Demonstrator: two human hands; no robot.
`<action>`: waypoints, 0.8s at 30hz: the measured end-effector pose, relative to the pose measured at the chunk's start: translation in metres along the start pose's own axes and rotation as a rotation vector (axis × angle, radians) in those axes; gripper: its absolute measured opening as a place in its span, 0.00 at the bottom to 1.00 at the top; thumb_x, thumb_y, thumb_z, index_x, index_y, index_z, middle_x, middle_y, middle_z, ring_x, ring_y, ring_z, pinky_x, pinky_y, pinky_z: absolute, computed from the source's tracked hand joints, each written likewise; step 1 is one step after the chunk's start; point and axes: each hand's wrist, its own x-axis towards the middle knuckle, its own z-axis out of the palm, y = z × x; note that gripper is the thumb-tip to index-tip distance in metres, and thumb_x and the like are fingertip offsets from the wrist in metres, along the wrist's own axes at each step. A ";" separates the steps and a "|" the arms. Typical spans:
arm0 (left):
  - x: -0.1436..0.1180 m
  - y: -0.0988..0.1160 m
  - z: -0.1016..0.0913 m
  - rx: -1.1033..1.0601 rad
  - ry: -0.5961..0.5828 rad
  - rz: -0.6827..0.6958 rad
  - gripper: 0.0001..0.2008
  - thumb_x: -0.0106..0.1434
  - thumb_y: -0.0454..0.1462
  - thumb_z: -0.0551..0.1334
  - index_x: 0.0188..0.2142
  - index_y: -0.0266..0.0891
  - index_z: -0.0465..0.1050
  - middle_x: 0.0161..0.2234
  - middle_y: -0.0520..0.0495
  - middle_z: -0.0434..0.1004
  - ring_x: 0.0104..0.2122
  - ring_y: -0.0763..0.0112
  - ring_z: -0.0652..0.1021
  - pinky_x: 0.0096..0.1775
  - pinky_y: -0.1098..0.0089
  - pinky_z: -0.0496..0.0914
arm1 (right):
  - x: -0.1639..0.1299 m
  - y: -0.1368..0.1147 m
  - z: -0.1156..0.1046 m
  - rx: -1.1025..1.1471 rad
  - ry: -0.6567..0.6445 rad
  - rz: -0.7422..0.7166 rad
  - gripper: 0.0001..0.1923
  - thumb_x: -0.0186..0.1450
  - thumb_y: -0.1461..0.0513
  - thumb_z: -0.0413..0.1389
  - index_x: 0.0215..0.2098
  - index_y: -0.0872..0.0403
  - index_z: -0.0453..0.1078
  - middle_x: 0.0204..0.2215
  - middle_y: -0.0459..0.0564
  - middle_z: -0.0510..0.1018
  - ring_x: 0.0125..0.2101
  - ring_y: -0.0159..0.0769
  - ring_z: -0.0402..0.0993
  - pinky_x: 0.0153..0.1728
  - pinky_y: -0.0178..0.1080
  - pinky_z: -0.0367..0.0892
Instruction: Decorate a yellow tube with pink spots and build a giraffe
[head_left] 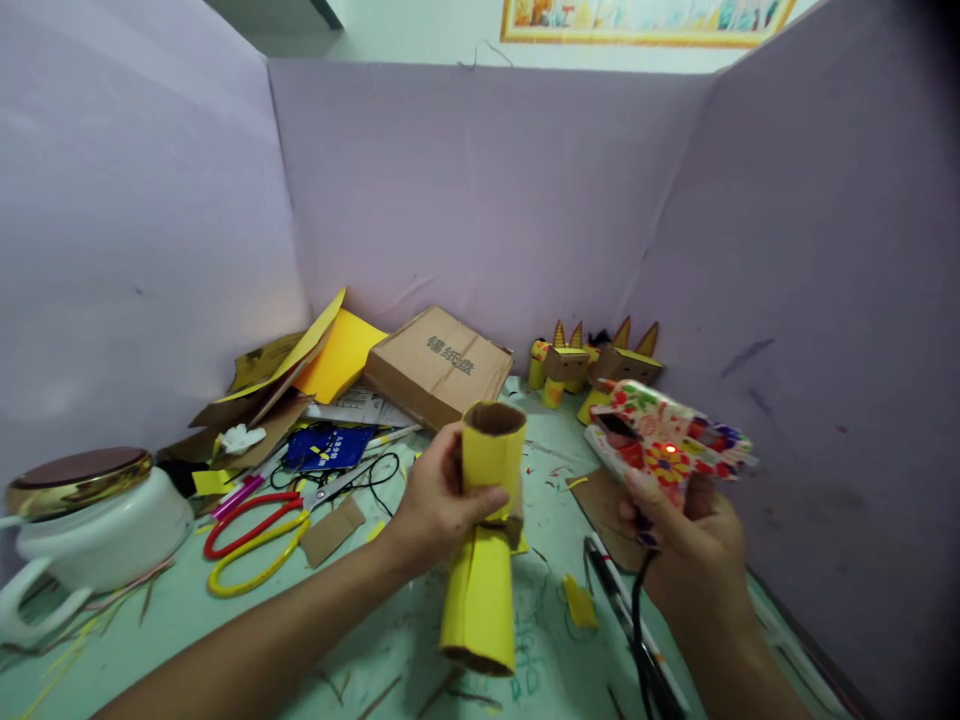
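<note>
In the middle, my left hand (442, 495) is wrapped round a yellow paper-covered cardboard tube (493, 455) with an open brown end. Below it, a second yellow tube (480, 600) hangs in line, and a bit of brown cardboard shows between the two. My right hand (686, 530) grips a flower-patterned glue gun (660, 430) with a lit red light, apart from the tubes. From its handle a black cord (637, 620) runs down towards me.
Scissors (259, 540), a blue packet (328, 448) and a white lidded pot (97, 530) lie or stand at the left. Behind are yellow sheets (341, 355) and a cardboard box (439, 365). Small yellow-and-brown figures (566, 362) stand back right. Pens (630, 610) lie near my right hand.
</note>
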 end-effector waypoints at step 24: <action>0.061 -0.030 -0.046 1.153 0.000 -0.072 0.27 0.56 0.41 0.60 0.54 0.34 0.64 0.50 0.36 0.73 0.49 0.57 0.74 0.51 0.60 0.67 | 0.022 0.010 -0.016 0.001 0.053 -0.143 0.18 0.49 0.59 0.66 0.39 0.54 0.75 0.30 0.49 0.78 0.18 0.26 0.63 0.17 0.31 0.56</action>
